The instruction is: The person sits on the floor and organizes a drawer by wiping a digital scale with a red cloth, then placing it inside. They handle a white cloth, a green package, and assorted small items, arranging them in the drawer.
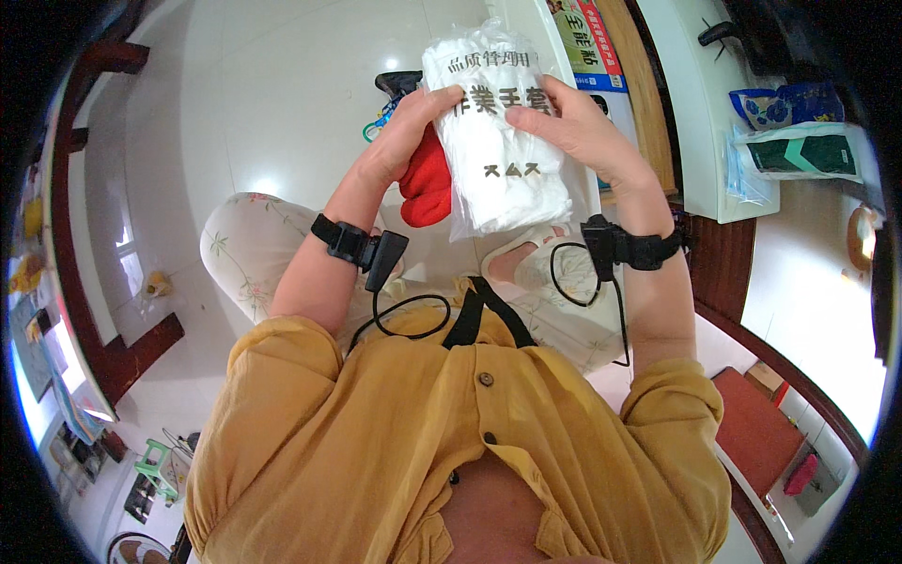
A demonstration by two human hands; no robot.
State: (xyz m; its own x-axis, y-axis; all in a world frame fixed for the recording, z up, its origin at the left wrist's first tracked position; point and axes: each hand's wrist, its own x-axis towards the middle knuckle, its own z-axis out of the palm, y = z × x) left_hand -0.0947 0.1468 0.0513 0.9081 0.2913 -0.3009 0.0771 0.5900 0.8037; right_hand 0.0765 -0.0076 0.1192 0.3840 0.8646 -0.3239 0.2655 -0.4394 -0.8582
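A clear plastic bag of white work gloves (504,148), with dark printing on its front, is held up before me in both hands. My left hand (416,123) grips its left edge, thumb on the front and fingers mostly hidden behind. On the right edge, my right hand (574,127) holds it the same way, its thumb lying across the print. A red cloth item (426,183) shows below my left hand, partly hidden by the bag. Behind that hand is a black item (398,83) with something blue beside it. Each forearm wears a black strap with a cabled device.
An open white drawer (557,35) is beyond the bag, beside printed packaging (588,42) and a wooden edge (648,106). On the white surface (705,141) at right lie a green-and-white packet (803,155) and a blue bag (789,106). Pale floor tiles (282,92) extend to the left.
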